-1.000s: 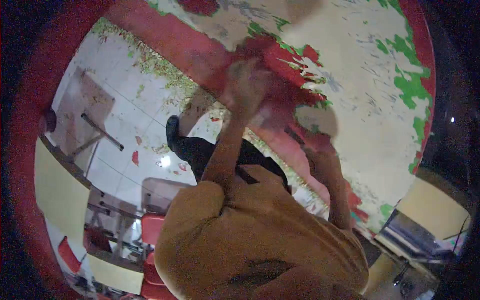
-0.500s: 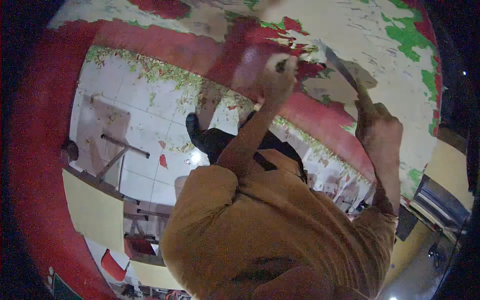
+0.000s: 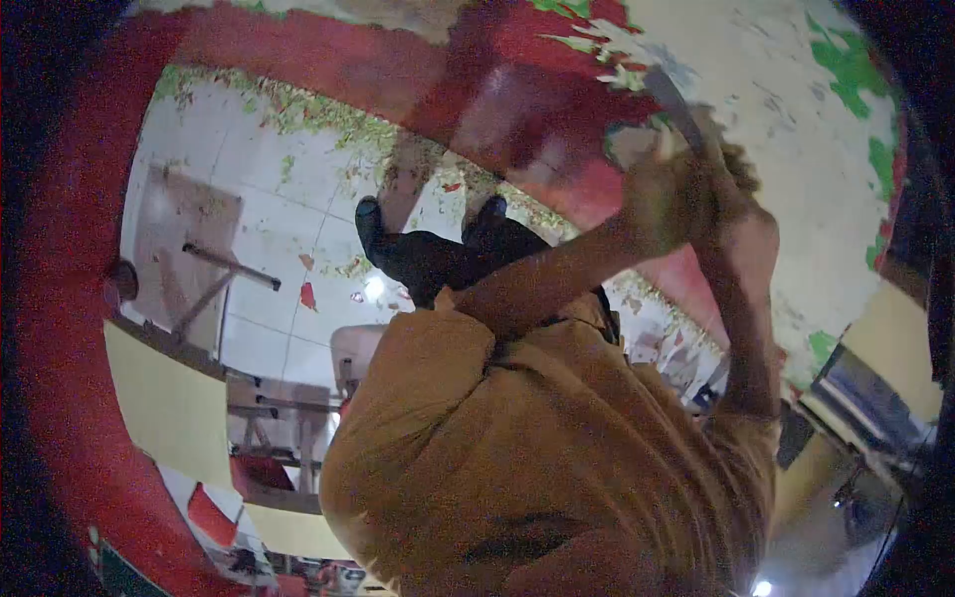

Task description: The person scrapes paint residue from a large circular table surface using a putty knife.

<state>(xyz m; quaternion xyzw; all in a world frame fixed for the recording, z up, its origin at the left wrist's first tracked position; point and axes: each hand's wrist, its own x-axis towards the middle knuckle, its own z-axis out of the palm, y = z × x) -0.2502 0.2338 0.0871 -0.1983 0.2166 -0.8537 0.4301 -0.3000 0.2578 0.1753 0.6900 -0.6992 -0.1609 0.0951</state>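
Right of centre, your right hand point(image 3: 738, 234) grips the long-bladed tool point(image 3: 676, 107), your blurred left hand point(image 3: 661, 199) close beside, its grip unclear; farther up, the blade nears ragged red paint point(image 3: 557, 48), pale wall point(image 3: 806, 189) giving room rightward.

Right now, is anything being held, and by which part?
A long flat tool, by its handle end, in the right hand. Whether the left hand also grips it is too blurred to tell.
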